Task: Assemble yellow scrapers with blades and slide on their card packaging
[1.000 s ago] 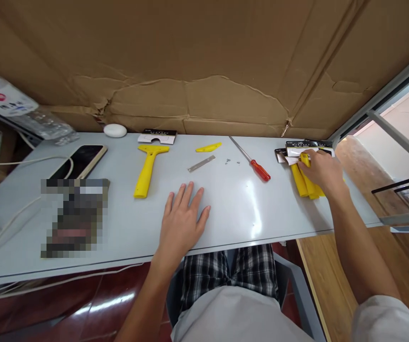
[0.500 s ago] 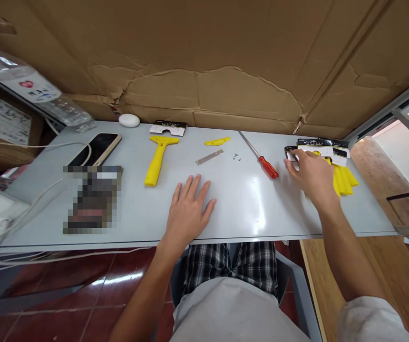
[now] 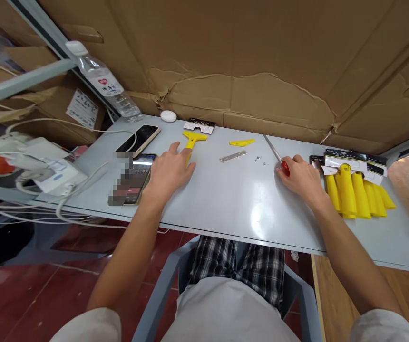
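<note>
My left hand reaches over the handle of a yellow scraper, its fingers spread; the lower part of that handle is hidden beneath it. At the right, my right hand has its thumb and fingers around the red handle of a screwdriver, whose metal shaft points away toward the cardboard. Between the hands lie a narrow yellow cover piece, a flat metal blade and several tiny screws.
Several more yellow scrapers with black-and-white cards lie at the right. A card, a white oval object, two phones, a water bottle and white cables with a power strip are at the left. Cardboard backs the table.
My right hand has left the scraper pile and moved left onto the screwdriver handle. My left hand has moved left from the table surface to the yellow scraper. The view has turned left.
</note>
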